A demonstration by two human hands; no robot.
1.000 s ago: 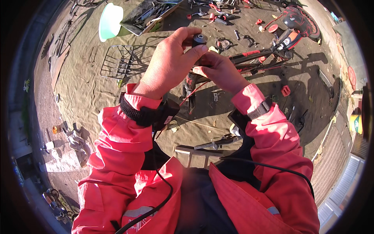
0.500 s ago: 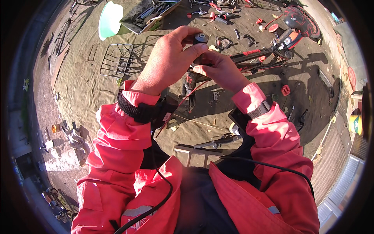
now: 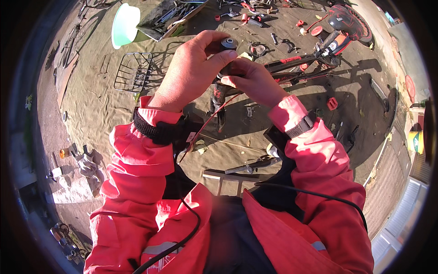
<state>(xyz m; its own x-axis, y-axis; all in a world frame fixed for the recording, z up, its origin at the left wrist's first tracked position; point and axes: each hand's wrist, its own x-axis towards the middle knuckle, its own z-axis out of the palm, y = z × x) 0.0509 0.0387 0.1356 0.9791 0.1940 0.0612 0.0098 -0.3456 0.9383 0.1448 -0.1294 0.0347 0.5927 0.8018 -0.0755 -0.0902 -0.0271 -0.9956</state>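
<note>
My left hand [image 3: 185, 68] is closed around a dark cylindrical part [image 3: 229, 43], thumb and fingers curled about it. Its round end shows a silvery ring with a small hole in the middle. Just below, my right hand [image 3: 255, 81] pinches at the lower stretch of the same part, thumb against bent fingers. What its fingertips press on is mostly hidden. Behind and under the hands lies a black and red bicycle frame [image 3: 292, 64]; whether the held part joins it I cannot tell. A thin red cable [image 3: 219, 109] runs down from near the hands.
A brown cloth [image 3: 178, 157] covers the ground. On it lie a wire basket [image 3: 133, 71], a tray of tools [image 3: 166, 20], a pale green basin [image 3: 125, 26], a black saddle [image 3: 345, 20] and a red pedal [image 3: 332, 103]. A metal stand [image 3: 228, 178] is close to me.
Both hands keep their hold on the dark part, and their grip looks nearly the same. The whole view has shifted slightly, with hands and background a little further left.
</note>
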